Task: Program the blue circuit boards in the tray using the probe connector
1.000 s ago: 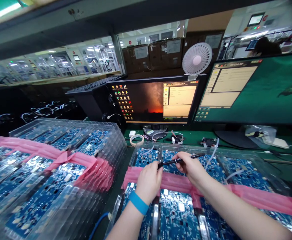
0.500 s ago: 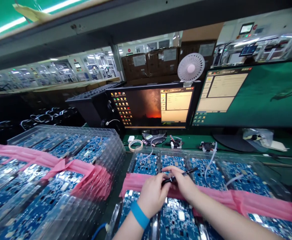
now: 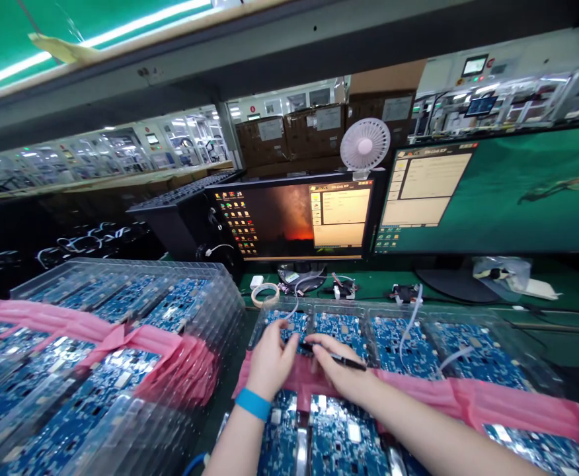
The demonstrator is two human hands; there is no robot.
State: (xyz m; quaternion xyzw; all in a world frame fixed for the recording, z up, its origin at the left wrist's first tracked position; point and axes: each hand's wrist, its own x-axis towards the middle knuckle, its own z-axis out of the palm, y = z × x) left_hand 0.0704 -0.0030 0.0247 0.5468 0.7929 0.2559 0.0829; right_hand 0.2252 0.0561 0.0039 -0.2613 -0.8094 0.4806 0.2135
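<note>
My right hand [image 3: 336, 365] is closed around a black marker pen [image 3: 345, 360], whose one end points left toward my other hand. Just beside it, my left hand [image 3: 270, 357] has thumb and fingers apart, with nothing visible between them. It wears a blue wristband [image 3: 253, 403] and hovers at or touches the back-left circuit board [image 3: 293, 322]; contact is hard to make out. Both hands are over a clear plastic tray [image 3: 428, 312] of blue circuit boards. A strip of pink foam sheet [image 3: 418, 387] runs across the tray under my hands.
To the left is a stack of clear trays [image 3: 220, 287] with boards and pink foam [image 3: 66, 320]. Behind are a tape roll [image 3: 266, 295], small cabled fixtures [image 3: 343, 288], two monitors [image 3: 289, 218] and a white fan [image 3: 365, 144]. A shelf beam [image 3: 180, 79] crosses overhead.
My left hand has moved left and away from the pen, its fingers spreading. My right hand has shifted left, and the pen has turned so its left end is now higher than its right.
</note>
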